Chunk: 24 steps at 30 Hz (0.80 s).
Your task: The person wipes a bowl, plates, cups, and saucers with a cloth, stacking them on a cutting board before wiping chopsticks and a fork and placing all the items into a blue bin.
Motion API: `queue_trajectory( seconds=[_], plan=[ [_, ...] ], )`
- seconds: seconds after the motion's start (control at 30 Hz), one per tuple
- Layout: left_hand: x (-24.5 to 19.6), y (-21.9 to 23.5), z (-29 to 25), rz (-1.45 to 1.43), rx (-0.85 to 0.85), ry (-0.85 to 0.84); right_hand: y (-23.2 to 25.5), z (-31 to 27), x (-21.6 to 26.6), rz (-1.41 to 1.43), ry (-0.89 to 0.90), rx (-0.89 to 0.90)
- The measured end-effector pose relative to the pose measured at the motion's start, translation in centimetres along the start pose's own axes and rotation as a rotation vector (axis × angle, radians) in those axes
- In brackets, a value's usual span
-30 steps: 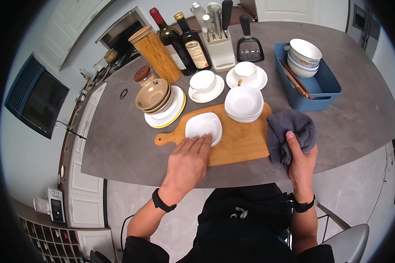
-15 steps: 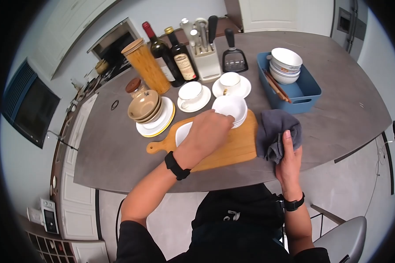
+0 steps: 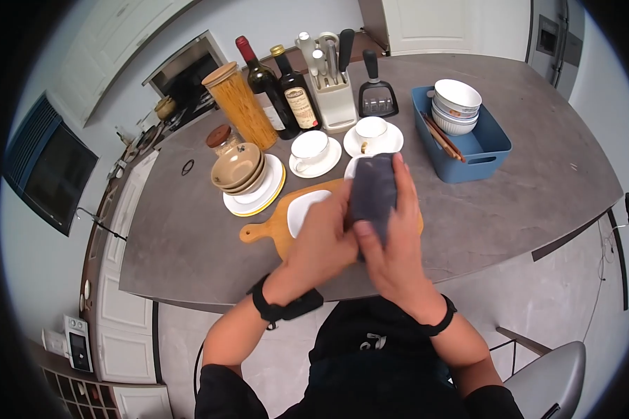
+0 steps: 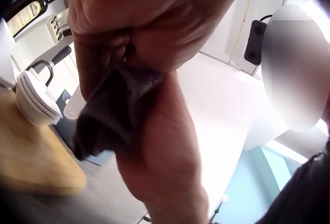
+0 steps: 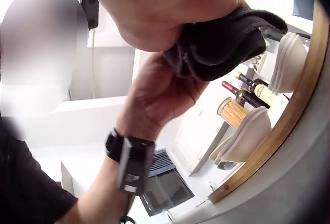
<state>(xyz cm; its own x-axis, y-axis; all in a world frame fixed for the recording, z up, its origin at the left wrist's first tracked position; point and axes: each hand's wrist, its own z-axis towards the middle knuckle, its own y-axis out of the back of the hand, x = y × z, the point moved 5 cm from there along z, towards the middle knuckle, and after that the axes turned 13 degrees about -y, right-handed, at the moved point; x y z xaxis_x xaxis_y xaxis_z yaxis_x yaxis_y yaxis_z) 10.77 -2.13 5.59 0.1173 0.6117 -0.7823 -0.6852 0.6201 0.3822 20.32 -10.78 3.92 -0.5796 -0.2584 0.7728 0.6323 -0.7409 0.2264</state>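
A dark grey cloth (image 3: 374, 195) is bunched between both hands above the cutting board (image 3: 279, 227). My right hand (image 3: 398, 255) grips it from the right, thumb across the near side. My left hand (image 3: 321, 237) holds it from the left. In the left wrist view the cloth (image 4: 116, 115) hangs folded between the two hands; the right wrist view shows its folds (image 5: 221, 43) too. On the board's left part, a white square dish (image 3: 306, 209) is partly covered by the left hand. A stack of white bowls (image 5: 289, 64) stands on its right part, mostly hidden behind the cloth in the head view.
Brown bowls (image 3: 236, 166) sit on white plates (image 3: 276, 187) at the left. Behind the board are two cups on saucers (image 3: 314, 164), bottles (image 3: 297, 101), a pasta jar (image 3: 241, 105) and a knife block (image 3: 334, 105). A blue bin (image 3: 493, 150) holds white bowls and chopsticks.
My left hand went from the left dish to the bowl stack, then back to the cloth. My right hand has brought the cloth leftward over the board, where both hands now hold it.
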Motion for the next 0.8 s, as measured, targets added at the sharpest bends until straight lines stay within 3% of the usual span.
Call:
queue_trajectory(
  seconds=[0.03, 0.1, 0.2, 0.27, 0.4, 0.47, 0.53, 0.57, 0.63, 0.8],
  plan=[
    [-0.7, 0.2, -0.8, 0.088, 0.043, -0.003, -0.2, 0.2, 0.8, -0.169, 0.073, 0.018],
    [-1.9, 0.7, -2.0, 0.164, 0.039, -0.020, -0.5, 0.6, 0.9, -0.117, 0.053, 0.032],
    [-1.8, 1.1, -3.9, -0.037, 0.035, 0.038, -0.9, 0.8, 0.9, -0.006, -0.025, -0.008],
    [-2.1, 1.3, -4.5, 0.036, 0.076, 0.046, -1.2, 1.1, -1.2, 0.476, -0.584, 0.181],
    [-1.6, 1.6, -5.9, 0.164, 0.048, -0.005, -3.3, 0.0, -3.6, 1.092, -0.966, 0.286],
    [-1.8, 1.0, -5.9, 0.460, 0.040, -0.206, -4.3, -1.6, -4.3, 1.177, -1.063, 0.270],
    [-1.7, 0.7, -5.8, 0.594, 0.023, -0.295, -4.3, -2.9, -3.4, 1.150, -1.098, 0.314],
    [-2.1, 0.6, -5.8, 0.731, 0.010, -0.395, -4.4, -3.3, -3.1, 1.256, -1.113, 0.381],
    [-2.4, 0.6, -5.8, 0.831, 0.077, -0.420, -3.9, -3.5, -1.7, 1.438, -1.134, 0.488],
    [-2.9, 0.1, -6.5, 1.102, 0.187, -0.393, -2.6, -4.1, -1.3, 1.217, -1.088, 0.633]
  ],
)
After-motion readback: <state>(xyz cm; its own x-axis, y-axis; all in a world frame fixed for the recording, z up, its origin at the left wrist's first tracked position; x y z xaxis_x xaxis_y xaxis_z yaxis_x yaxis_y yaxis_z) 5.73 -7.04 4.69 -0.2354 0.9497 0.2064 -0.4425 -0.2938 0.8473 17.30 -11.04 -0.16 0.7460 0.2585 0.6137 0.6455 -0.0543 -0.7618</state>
